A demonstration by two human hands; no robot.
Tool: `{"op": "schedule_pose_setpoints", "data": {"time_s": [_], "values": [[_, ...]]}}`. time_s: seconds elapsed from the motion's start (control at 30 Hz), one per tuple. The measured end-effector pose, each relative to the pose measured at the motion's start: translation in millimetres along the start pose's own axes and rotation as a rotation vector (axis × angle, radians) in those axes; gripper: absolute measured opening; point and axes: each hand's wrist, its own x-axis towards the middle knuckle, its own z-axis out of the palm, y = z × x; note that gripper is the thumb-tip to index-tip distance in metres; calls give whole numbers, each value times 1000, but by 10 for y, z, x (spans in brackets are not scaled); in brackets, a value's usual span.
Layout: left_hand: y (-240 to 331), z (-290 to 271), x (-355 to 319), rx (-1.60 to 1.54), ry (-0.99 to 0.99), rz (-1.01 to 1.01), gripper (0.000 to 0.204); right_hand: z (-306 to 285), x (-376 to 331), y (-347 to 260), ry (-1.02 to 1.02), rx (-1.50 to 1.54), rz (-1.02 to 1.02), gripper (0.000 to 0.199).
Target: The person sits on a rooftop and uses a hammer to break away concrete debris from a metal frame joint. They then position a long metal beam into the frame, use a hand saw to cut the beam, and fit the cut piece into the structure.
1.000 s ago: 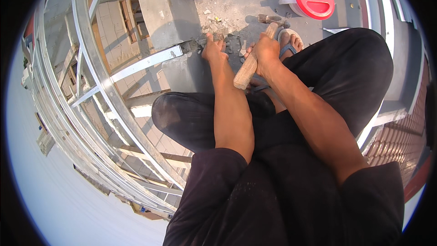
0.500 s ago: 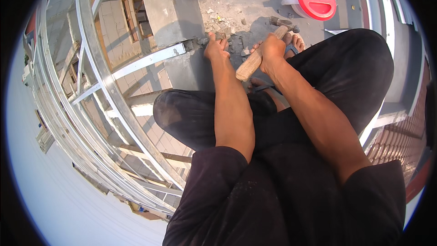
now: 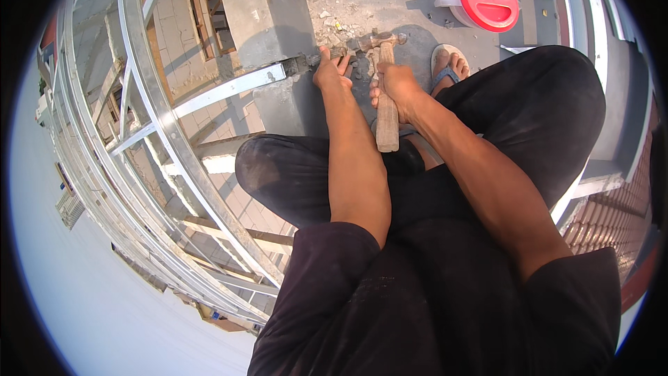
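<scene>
One hammer [image 3: 387,122] in right hand [image 3: 400,85], left hand [image 3: 332,73] by concrete edge [image 3: 273,21] (open floor [image 3: 379,0])

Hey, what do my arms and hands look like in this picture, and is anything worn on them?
Your left hand and right hand are both bare, with no gloves. The forearms are uncovered, and I see no watch on either wrist. Dark, loose short sleeves end around the elbows.
</scene>
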Motion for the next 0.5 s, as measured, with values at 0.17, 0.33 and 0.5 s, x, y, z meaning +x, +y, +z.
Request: {"op": "schedule_pose_setpoints", "data": {"time_s": [0.17,0.33,0.5], "values": [[46,-142,79,29,65,32,65,89,-117,-155,-104,36,-1,21],[122,-49,-18,96,7,-19,62,40,-32,-190,343,341,-232,25],[40,-123,153,21,-20,47,73,200,-174,-81,-197,-186,1,26]]}}
